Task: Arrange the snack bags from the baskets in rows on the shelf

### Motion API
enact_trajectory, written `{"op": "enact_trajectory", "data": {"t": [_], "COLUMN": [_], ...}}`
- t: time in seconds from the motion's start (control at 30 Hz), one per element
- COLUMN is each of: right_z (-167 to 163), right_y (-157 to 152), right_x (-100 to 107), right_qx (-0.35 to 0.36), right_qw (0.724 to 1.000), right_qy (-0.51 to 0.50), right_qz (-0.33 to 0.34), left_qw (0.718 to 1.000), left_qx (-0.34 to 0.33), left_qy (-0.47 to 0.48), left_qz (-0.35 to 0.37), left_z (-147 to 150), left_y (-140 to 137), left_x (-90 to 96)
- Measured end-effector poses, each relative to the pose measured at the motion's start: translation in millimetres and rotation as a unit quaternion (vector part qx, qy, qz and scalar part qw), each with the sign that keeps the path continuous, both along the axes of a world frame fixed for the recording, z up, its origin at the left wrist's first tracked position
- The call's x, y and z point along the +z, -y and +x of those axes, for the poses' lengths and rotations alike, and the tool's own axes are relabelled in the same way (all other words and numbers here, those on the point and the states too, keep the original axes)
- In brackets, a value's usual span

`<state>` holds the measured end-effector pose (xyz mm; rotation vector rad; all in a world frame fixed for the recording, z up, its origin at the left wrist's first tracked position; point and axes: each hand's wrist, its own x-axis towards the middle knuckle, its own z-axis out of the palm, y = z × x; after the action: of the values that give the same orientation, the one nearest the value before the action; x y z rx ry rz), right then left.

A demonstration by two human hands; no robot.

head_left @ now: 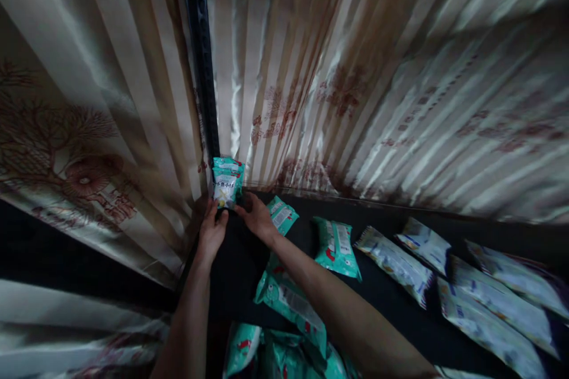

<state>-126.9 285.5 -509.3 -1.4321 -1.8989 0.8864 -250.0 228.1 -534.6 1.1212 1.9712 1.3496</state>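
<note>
Teal snack bags (227,183) stand upright, one in front of another, in the far left corner, the front one with a white panel and dark lettering. My left hand (212,230) is at the lower left of these bags, thumb and fingers apart. At their lower right is my right hand (255,216), also with thumb and fingers apart. Both hands are close to the bags' base; whether the fingertips touch them I cannot tell. Beside my right hand lies another teal bag (283,215), and a further teal bag (291,302) lies partly under my right forearm.
More teal bags (284,355) are heaped at the near edge, and one teal bag (336,247) lies right of my forearm. Several pale packets (395,260) spread rightward on the black surface (231,284). Striped curtains (275,71) and a dark perforated post (202,41) border the corner.
</note>
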Motion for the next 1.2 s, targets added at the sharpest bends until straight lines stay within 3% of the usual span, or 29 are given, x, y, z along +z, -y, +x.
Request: {"op": "enact_trajectory", "data": {"t": [0.13, 0.27, 0.37, 0.47, 0.53, 0.67, 0.77, 0.83, 0.9, 0.97, 1.03, 1.13, 1.2], "right_z": [66.0, 133.0, 156.5, 158.6, 155.4, 149.9, 144.4, 138.9, 132.9, 127.2, 122.0, 114.3, 108.8], "right_y": [45.6, 108.3, 150.3, 174.9, 181.3, 183.4, 187.0, 192.6, 199.5, 205.6, 209.0, 208.6, 206.1], "right_x": [34.3, 56.5, 47.1, 24.4, 11.5, 6.3, 19.2, 32.2, 45.2, 55.2, 60.1, 59.0, 55.8], "right_qx": [0.067, 0.152, 0.169, 0.152, 0.129, 0.084, 0.030, 0.005, -0.005, -0.014, -0.022, -0.016, -0.006], "right_qw": [0.995, 0.978, 0.953, 0.932, 0.932, 0.974, 0.998, 0.974, 0.923, 0.875, 0.844, 0.830, 0.842], "right_qy": [0.000, 0.113, 0.231, 0.311, 0.320, 0.198, -0.015, -0.180, -0.313, -0.391, -0.429, -0.443, -0.434], "right_qz": [0.068, 0.085, 0.100, 0.106, 0.111, 0.076, -0.045, -0.141, -0.224, -0.286, -0.323, -0.340, -0.319], "left_qw": [0.997, 0.978, 0.964, 0.975, 0.981, 0.989, 0.983, 0.963, 0.935, 0.916, 0.910, 0.911, 0.910], "left_qx": [-0.002, -0.199, -0.264, -0.221, -0.195, -0.137, -0.077, -0.071, -0.093, -0.123, -0.142, -0.143, -0.131], "left_qy": [-0.068, -0.035, -0.016, -0.023, -0.013, 0.057, 0.166, 0.258, 0.337, 0.376, 0.381, 0.384, 0.394], "left_qz": [0.019, 0.044, 0.019, 0.014, 0.015, -0.009, -0.034, -0.042, -0.053, -0.071, -0.075, -0.051, -0.024], "left_z": [17.8, 49.7, 69.8, 78.4, 78.4, 75.0, 80.0, 88.1, 97.1, 103.9, 107.1, 105.6, 100.9], "left_y": [22.5, 55.4, 80.6, 105.3, 121.7, 149.0, 163.4, 171.9, 180.2, 187.6, 192.8, 194.6, 192.1], "left_x": [21.1, 24.6, 24.2, 28.6, 32.0, 32.2, 31.8, 36.6, 45.9, 57.2, 66.6, 71.8, 68.6]}}
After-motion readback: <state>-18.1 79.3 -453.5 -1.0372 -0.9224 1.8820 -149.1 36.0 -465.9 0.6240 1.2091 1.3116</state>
